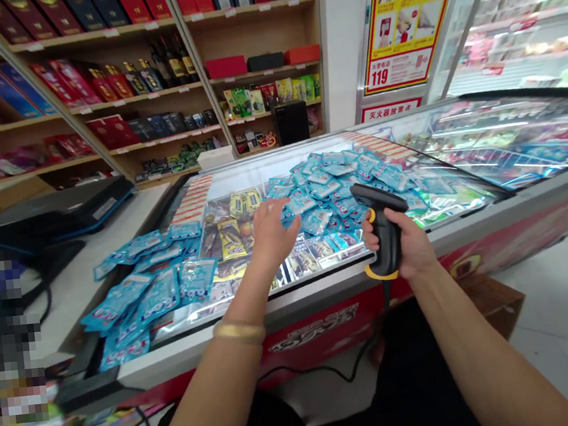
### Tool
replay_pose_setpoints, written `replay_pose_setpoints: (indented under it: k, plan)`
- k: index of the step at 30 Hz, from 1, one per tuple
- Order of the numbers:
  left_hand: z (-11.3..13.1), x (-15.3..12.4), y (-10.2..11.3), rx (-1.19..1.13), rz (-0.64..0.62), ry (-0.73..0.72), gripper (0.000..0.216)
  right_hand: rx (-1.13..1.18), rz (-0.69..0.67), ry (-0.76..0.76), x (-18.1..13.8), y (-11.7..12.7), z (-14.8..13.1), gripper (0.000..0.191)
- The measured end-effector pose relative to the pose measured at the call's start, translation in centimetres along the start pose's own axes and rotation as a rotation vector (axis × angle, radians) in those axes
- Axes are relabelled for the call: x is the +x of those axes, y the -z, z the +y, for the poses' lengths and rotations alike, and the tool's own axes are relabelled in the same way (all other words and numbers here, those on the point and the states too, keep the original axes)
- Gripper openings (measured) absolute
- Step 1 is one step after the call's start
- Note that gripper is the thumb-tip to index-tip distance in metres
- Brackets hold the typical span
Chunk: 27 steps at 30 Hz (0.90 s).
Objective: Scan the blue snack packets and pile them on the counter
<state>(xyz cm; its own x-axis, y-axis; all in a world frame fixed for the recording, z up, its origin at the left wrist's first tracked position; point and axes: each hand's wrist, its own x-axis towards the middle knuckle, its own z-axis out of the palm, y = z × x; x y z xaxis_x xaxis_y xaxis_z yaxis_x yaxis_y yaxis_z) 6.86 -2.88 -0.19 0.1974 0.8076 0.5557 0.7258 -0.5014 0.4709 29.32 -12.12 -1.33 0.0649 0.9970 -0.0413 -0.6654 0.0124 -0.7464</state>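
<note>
My right hand is wrapped round the grip of a black and yellow barcode scanner, its head tipped toward the left. My left hand hovers over the glass lid with its fingers apart and nothing in it. Just beyond its fingertips lies a loose heap of blue packets on the freezer's glass top. A second pile of blue packets rests on the left end of the lid, to the left of my left hand.
Under the glass of the chest freezer are yellow-wrapped ice creams. A black cable hangs from the scanner side. Checkout equipment stands left on a counter; shelves with boxes and bottles line the back. A brown box sits right.
</note>
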Motion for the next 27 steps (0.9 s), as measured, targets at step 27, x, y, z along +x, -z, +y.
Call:
replay_pose_setpoints:
  k: [27]
  plan:
    - [0.7, 2.6, -1.3, 0.255, -0.497, -0.324, 0.051, 0.004, 0.019, -0.035, -0.2, -0.8, 0.6, 0.028]
